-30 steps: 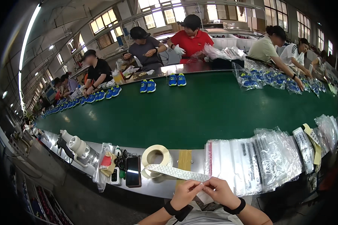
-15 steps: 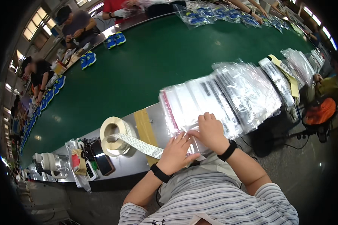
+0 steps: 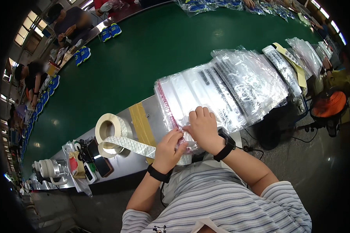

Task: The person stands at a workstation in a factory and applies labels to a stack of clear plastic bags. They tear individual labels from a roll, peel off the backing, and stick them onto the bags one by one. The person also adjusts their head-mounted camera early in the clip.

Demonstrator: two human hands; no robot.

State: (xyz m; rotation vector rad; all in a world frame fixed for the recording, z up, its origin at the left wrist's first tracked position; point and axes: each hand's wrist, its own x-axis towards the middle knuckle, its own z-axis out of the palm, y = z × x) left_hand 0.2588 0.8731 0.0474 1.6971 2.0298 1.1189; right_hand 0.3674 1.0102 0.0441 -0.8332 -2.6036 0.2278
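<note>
A fanned stack of clear plastic bags (image 3: 186, 91) with a red edge strip and dark print lies in front of me. At the near corner of the top bag, my left hand (image 3: 168, 151) is closed, with fingers and thumb bunched on the plastic. My right hand (image 3: 202, 130) rests beside it on the same bag, fingers laid over the film and thumb pointing toward the left hand. Left of them stands a roll of labels (image 3: 102, 130), its printed strip (image 3: 138, 147) running under my left hand. A small whitish piece shows between the hands; its kind is unclear.
The green table surface (image 3: 144, 58) stretches ahead, with blue shoes (image 3: 111, 32) along its far side. At left are a phone (image 3: 100, 159), a clear jug (image 3: 52, 169) and a power strip (image 3: 90, 173). More bags (image 3: 252, 77) and an orange fan (image 3: 329, 104) are at right. People sit opposite.
My left hand's fingers, spread flat on the bag before, are now drawn together at its edge. My right hand stays on the bag. The whole view has shifted slightly.
</note>
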